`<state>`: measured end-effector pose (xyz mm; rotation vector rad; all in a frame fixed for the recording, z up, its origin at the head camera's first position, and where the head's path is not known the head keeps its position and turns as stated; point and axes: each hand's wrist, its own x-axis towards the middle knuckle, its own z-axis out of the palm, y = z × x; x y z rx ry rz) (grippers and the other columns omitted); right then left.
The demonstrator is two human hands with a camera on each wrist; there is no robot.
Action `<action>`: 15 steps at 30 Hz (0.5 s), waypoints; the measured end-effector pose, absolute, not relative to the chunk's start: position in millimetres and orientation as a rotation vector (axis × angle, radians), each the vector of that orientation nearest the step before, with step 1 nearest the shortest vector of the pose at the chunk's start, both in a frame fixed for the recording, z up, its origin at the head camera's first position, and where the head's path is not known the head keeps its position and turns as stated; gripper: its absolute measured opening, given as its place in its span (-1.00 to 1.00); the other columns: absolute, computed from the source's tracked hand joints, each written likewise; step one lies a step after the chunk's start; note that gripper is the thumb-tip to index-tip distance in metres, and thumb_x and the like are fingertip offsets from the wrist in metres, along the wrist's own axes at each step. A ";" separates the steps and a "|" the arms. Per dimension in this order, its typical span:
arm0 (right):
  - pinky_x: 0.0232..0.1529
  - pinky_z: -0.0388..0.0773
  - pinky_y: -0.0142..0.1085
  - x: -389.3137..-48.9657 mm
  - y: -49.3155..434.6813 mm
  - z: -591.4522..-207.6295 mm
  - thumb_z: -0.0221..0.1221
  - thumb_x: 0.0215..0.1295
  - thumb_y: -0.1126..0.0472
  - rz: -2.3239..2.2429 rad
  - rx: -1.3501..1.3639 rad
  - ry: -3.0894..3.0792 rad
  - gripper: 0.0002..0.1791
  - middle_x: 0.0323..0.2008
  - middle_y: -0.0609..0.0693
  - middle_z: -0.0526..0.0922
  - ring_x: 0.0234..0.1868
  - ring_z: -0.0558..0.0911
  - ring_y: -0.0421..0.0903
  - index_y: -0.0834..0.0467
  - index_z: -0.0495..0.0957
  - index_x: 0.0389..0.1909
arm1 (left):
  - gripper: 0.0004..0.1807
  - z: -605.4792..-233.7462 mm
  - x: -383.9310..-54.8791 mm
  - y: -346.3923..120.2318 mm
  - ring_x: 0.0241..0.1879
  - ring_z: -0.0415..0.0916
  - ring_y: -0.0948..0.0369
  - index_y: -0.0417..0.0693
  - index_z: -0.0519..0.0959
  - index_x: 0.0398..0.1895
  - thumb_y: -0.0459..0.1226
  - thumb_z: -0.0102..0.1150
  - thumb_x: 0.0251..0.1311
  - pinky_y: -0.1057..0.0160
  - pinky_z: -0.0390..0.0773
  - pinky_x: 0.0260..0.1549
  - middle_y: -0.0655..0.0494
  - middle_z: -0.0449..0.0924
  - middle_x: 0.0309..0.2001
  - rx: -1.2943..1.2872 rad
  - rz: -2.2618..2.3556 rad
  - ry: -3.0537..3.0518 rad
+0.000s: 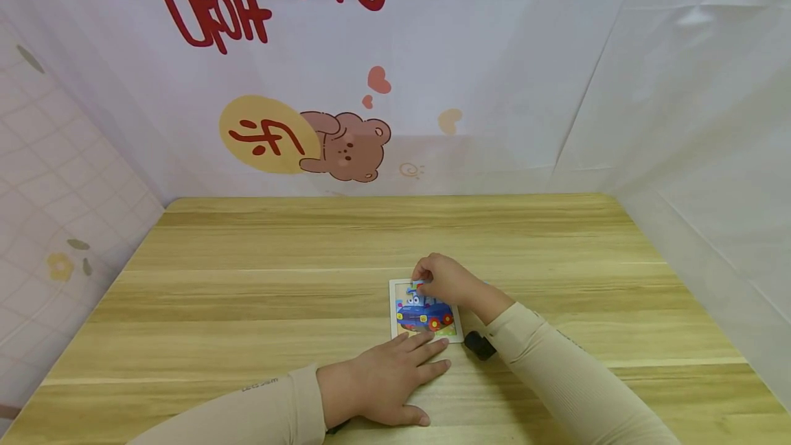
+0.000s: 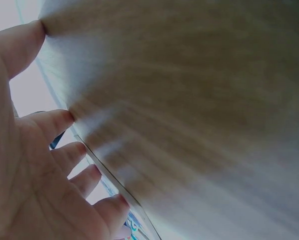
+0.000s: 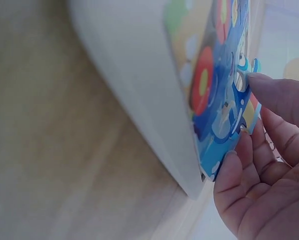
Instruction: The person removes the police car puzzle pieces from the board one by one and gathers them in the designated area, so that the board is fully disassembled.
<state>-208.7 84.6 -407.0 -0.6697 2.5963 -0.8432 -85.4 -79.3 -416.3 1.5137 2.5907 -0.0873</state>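
Note:
A jigsaw puzzle [image 1: 421,314] with a blue cartoon car and red wheels lies in a white frame [image 1: 393,314] on the table. Over its far side, my right hand [image 1: 454,283] pinches a puzzle piece [image 3: 252,112] between thumb and fingers. That piece shows a light blue edge with yellow and red; whether it sits fully in the picture I cannot tell. My left hand [image 1: 391,378] rests with spread, straight fingers at the frame's near edge, its fingertips touching there. The right hand hides part of the puzzle's far right corner.
The wood-grain table [image 1: 247,307] extends around the frame. A small black object [image 1: 479,345] is beside the right wrist. Behind the table hangs a white cloth [image 1: 507,74] printed with a bear and red characters; more cloth hangs at both sides.

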 end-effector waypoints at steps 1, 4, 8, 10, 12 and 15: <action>-0.06 0.51 -0.18 -208.6 84.9 -406.8 0.29 0.18 0.38 -0.843 -0.669 2.595 -0.88 -0.31 -0.06 0.54 -0.23 0.50 -0.13 0.17 0.58 -0.29 | -0.22 -416.4 -85.6 -79.3 0.47 0.00 0.08 0.12 0.22 0.46 0.30 -0.13 0.28 0.16 0.24 0.32 0.08 0.07 0.49 1.513 -0.086 2.589; -0.08 0.51 -0.19 -208.4 85.0 -406.7 0.29 0.18 0.38 -0.842 -0.668 2.594 -0.88 -0.32 -0.06 0.54 -0.25 0.50 -0.13 0.17 0.57 -0.30 | -0.22 -416.6 -86.1 -79.2 0.47 -0.01 0.08 0.12 0.22 0.46 0.29 -0.13 0.28 0.16 0.23 0.32 0.08 0.06 0.49 1.508 -0.081 2.583; -0.08 0.52 -0.19 -207.8 84.7 -406.3 0.29 0.17 0.39 -0.841 -0.666 2.598 -0.88 -0.32 -0.07 0.56 -0.24 0.51 -0.13 0.16 0.57 -0.31 | -0.22 -416.7 -85.9 -79.3 0.47 -0.01 0.09 0.13 0.22 0.46 0.29 -0.13 0.28 0.16 0.23 0.32 0.09 0.06 0.49 1.504 -0.080 2.582; -0.07 0.52 -0.18 -207.5 84.7 -406.1 0.30 0.16 0.39 -0.841 -0.666 2.603 -0.87 -0.32 -0.07 0.56 -0.24 0.52 -0.13 0.16 0.58 -0.31 | -0.22 -416.7 -85.9 -79.4 0.47 -0.01 0.09 0.13 0.22 0.46 0.29 -0.13 0.28 0.15 0.23 0.32 0.09 0.05 0.50 1.500 -0.081 2.581; -0.07 0.53 -0.18 -207.2 84.6 -405.9 0.30 0.15 0.40 -0.844 -0.665 2.605 -0.87 -0.33 -0.07 0.55 -0.24 0.52 -0.13 0.16 0.58 -0.32 | -0.22 -416.8 -85.9 -79.3 0.47 -0.02 0.09 0.13 0.21 0.47 0.30 -0.13 0.28 0.15 0.23 0.32 0.09 0.05 0.50 1.497 -0.082 2.579; -0.08 0.53 -0.19 -207.1 84.4 -405.6 0.31 0.14 0.41 -0.851 -0.666 2.607 -0.87 -0.34 -0.07 0.55 -0.25 0.52 -0.13 0.17 0.58 -0.33 | -0.21 -416.8 -86.1 -79.2 0.48 -0.02 0.09 0.13 0.21 0.47 0.30 -0.14 0.28 0.16 0.23 0.32 0.09 0.04 0.50 1.495 -0.086 2.577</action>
